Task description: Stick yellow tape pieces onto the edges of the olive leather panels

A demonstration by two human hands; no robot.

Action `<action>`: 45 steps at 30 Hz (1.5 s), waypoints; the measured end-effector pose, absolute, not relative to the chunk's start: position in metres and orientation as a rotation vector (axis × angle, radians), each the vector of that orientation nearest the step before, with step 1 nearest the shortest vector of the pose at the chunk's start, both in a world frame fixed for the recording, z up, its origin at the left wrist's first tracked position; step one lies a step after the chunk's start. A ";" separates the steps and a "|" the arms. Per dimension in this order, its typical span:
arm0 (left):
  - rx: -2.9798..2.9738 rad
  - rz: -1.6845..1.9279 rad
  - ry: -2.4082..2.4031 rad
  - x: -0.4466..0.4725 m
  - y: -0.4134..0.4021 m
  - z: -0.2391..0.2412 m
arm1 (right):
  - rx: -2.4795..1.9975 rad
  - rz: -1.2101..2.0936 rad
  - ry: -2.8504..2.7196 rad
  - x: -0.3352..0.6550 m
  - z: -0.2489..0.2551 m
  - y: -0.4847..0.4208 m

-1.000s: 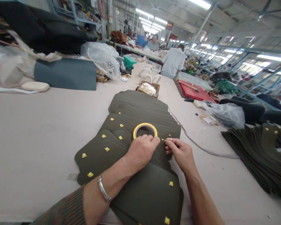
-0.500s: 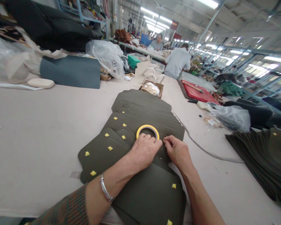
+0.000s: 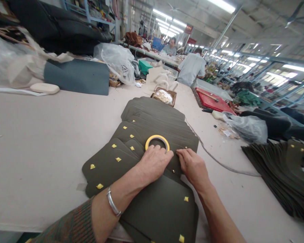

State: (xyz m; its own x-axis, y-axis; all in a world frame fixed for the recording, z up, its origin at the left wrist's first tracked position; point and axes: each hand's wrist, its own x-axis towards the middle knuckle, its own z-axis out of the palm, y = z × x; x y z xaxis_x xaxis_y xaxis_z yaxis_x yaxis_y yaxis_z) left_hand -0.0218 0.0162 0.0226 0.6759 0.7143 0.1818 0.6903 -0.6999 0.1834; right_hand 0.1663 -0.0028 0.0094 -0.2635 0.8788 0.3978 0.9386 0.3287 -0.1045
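Note:
My left hand [image 3: 155, 163] is closed on a roll of yellow tape [image 3: 150, 138], its fingers hooked through the ring. Just to the right, my right hand [image 3: 193, 165] is pinched shut; anything between its fingertips is too small to make out. Both hands rest over overlapping dark olive panels [image 3: 162, 206] fanned out on the table. Small yellow tape pieces [image 3: 118, 159] dot several panels. Two tiny shiny metal studs show on the panel by my hands, one stud [image 3: 173, 171] below the fingertips and another stud [image 3: 186, 147] beside my right knuckles.
A small box [image 3: 163, 97] with gold-coloured pieces stands beyond the panels on the pale table [image 3: 40, 141]. A cord [image 3: 218, 161] runs right toward a stack of dark strips [image 3: 276, 172]. Plastic bags and a grey-blue sheet [image 3: 77, 77] lie farther back. Two people work beyond.
The gap between my two hands has widened slightly. A stud beside my right knuckles has come into view, and the view has shifted a little.

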 end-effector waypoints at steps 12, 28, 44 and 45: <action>2.703 0.647 0.985 -0.027 0.020 0.021 | -2.013 0.153 -1.615 0.155 0.000 0.001; 2.596 0.763 0.829 -0.025 0.016 0.022 | -1.354 0.095 -1.995 0.149 0.026 -0.031; 2.779 0.702 0.903 -0.021 0.008 0.021 | -1.641 0.943 -1.034 0.152 0.020 -0.032; 2.794 0.650 0.935 -0.020 0.008 0.020 | -1.652 0.975 -1.034 0.155 0.018 -0.033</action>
State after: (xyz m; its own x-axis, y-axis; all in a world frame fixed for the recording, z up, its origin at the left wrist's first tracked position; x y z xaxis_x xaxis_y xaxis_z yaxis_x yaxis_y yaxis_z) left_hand -0.0204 0.0077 0.0202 0.7161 0.5988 0.3588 0.5452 -0.8007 0.2482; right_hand 0.1554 -0.0330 0.0180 0.3315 0.9324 -0.1439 0.1984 -0.2180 -0.9556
